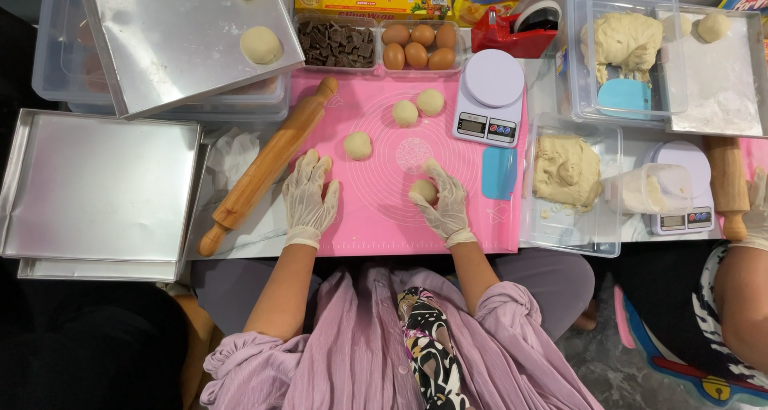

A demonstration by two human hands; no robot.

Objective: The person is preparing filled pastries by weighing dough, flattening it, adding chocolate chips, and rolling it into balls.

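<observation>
My right hand [445,203], in a thin clear glove, curls over a small round dough ball [422,190] on the pink silicone mat [376,210]. Also gloved, my left hand [310,196] lies flat on the mat's left part, fingers spread, holding nothing, just right of a wooden rolling pin [268,163]. Three more dough balls [358,145] sit further up the mat.
Metal trays [96,188] lie at the left; one [176,42] holds two dough balls. Behind the mat are chocolate pieces [336,44], eggs [418,45] and a white scale [489,96]. Tubs of dough [566,172] stand to the right. Another person's gloved hand [756,206] shows at the far right.
</observation>
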